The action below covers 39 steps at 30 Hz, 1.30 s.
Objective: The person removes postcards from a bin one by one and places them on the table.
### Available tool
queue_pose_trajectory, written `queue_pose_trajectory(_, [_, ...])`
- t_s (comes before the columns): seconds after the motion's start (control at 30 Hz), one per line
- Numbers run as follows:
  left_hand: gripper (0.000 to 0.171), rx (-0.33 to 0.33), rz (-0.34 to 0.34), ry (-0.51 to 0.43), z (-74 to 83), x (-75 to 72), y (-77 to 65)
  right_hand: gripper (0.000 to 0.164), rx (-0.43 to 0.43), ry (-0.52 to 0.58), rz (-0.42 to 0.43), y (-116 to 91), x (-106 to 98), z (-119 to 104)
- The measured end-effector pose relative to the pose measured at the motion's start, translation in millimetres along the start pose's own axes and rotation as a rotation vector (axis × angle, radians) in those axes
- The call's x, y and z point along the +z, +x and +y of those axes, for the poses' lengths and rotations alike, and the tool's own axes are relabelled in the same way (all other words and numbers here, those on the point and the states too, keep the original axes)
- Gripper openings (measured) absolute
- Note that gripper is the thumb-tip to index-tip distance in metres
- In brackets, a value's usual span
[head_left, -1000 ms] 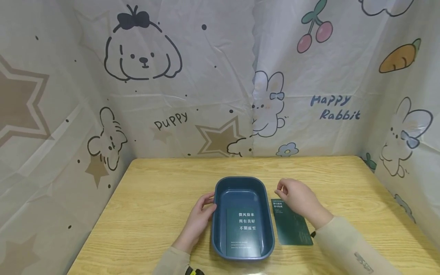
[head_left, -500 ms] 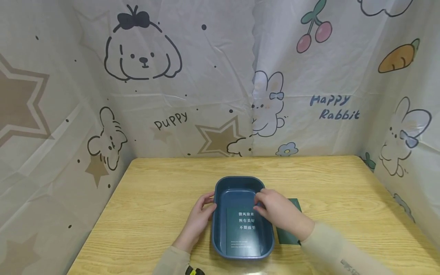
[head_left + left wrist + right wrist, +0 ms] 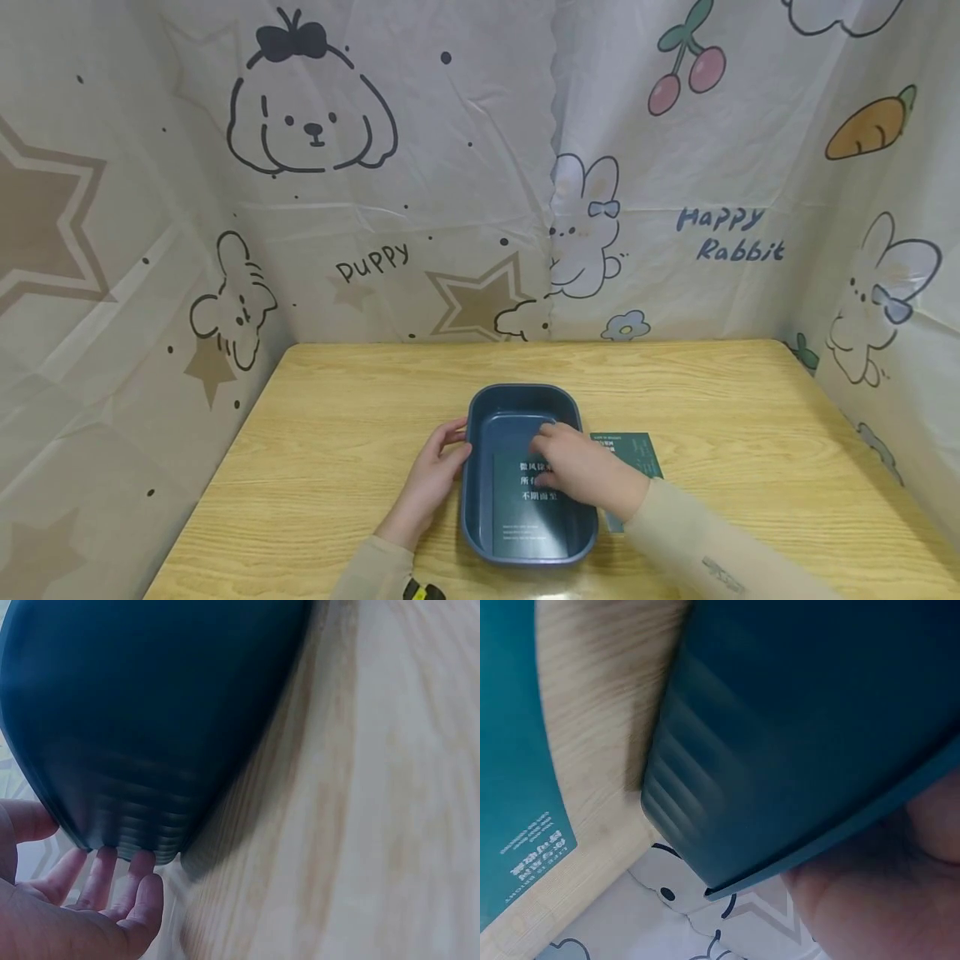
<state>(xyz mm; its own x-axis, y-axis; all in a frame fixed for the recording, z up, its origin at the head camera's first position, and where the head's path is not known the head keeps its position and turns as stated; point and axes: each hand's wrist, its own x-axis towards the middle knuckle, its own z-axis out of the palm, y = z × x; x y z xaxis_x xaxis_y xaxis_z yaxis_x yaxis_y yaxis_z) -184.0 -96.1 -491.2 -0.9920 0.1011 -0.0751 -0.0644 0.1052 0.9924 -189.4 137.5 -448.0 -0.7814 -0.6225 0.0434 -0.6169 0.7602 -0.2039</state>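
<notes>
A dark blue rounded rectangular plastic bin stands on the table. Inside it lies a flat dark green printed card or thin booklet with white characters. My left hand touches the bin's left side; in the left wrist view its fingertips rest against the outer wall, thumb near the rim. My right hand reaches over the right rim, thumb and fingers apart above the card; contact with it cannot be told. A second green card lies right of the bin, partly hidden under the right forearm.
The wood-grain table runs back to a cartoon-printed cloth, which also hangs along both sides. Its rear edge meets the cloth. In the right wrist view the bin's outer wall fills much of the picture.
My right hand has moved left from above the outer card, across the bin's rim and into the space over the inner card. The left hand and the bin stay in place.
</notes>
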Motion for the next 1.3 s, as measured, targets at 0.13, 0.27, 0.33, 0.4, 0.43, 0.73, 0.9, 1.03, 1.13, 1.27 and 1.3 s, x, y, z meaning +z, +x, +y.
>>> queue_pose_trajectory(0.13, [0.041,0.002,-0.005,-0.001,-0.8,-0.4,0.3,0.046,0.028,-0.010,-0.055,6,2,2])
queue_pose_trajectory(0.27, [0.041,0.004,-0.009,-0.001,-1.4,-0.4,0.8,0.050,0.052,-0.026,-0.074,11,2,1])
queue_pose_trajectory(0.33, [0.041,0.001,-0.007,-0.001,-0.9,-0.1,0.8,0.051,0.061,-0.042,-0.083,13,2,0])
queue_pose_trajectory(0.4, [0.041,0.002,-0.006,0.002,-0.2,0.1,0.3,0.051,0.065,-0.069,-0.094,15,1,-1])
queue_pose_trajectory(0.43, [0.041,0.000,-0.005,0.002,0.3,0.2,0.0,0.051,0.065,-0.084,-0.099,15,1,-2])
queue_pose_trajectory(0.73, [0.043,0.004,-0.013,0.001,3.0,-0.3,-1.3,0.045,0.051,-0.124,-0.103,17,0,-4])
queue_pose_trajectory(0.9, [0.044,0.002,-0.017,-0.004,0.7,-0.6,-0.4,0.046,0.046,-0.125,-0.098,18,2,-3])
queue_pose_trajectory(1.03, [0.044,0.008,-0.019,-0.002,0.2,-1.0,0.8,0.047,0.048,-0.110,-0.089,19,4,-1])
queue_pose_trajectory(1.13, [0.043,0.011,-0.015,0.003,-0.2,-1.0,1.1,0.048,0.048,-0.102,-0.081,19,4,0])
queue_pose_trajectory(1.27, [0.043,0.005,-0.008,0.006,-1.0,-0.5,1.0,0.049,0.048,-0.080,-0.072,17,4,0])
queue_pose_trajectory(1.3, [0.043,0.002,-0.005,0.006,-0.9,-0.3,1.0,0.049,0.050,-0.070,-0.071,17,4,0])
